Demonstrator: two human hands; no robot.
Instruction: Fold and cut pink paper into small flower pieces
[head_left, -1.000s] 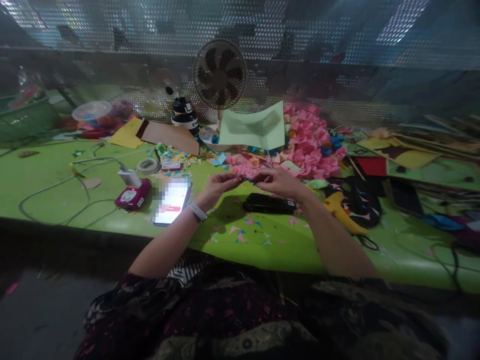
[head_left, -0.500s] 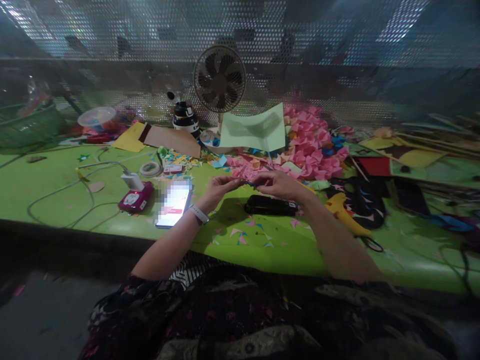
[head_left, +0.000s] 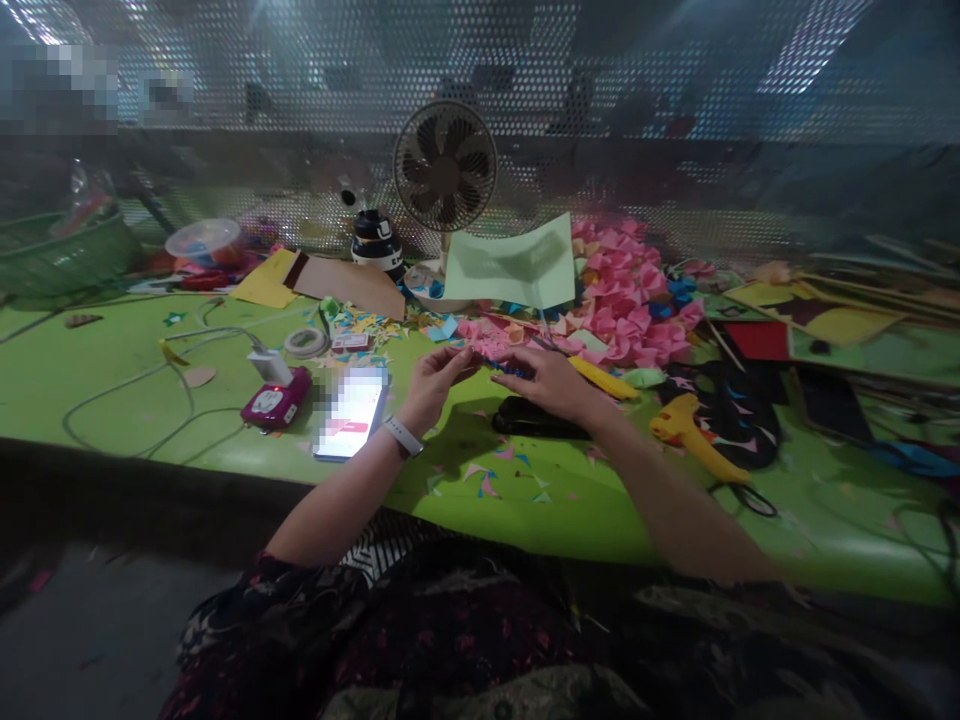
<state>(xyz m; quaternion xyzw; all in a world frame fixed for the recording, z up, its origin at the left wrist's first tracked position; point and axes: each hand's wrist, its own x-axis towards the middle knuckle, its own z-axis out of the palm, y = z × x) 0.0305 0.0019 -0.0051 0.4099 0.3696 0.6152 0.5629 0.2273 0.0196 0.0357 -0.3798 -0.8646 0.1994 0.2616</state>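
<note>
My left hand (head_left: 436, 385), a white band at its wrist, pinches with thumb and forefinger at the edge of a small blue piece (head_left: 497, 367). On the other side of that piece are the bent, closed fingers of my right hand (head_left: 549, 382). It looks like folded paper, but fingers hide most of it. Below my right hand lies a black stapler (head_left: 529, 416), partly covered by the hand. Beyond the hands, small pink paper scraps (head_left: 487, 336) are strewn before a heap of folded pink papers (head_left: 626, 295). A lit phone (head_left: 351, 412) lies left of my left wrist.
A purple adapter (head_left: 276, 398) with cables sits at left. A yellow glue gun (head_left: 697, 440) lies right of my forearm, near a yellow cutter (head_left: 602, 378). Behind stand a fan (head_left: 445, 168) and a curved green sheet (head_left: 511, 262). Paper snippets (head_left: 487, 480) litter the near edge.
My hands have drawn slightly apart, and the fingers of my right hand now reach further over the stapler. The whole view has shifted a little.
</note>
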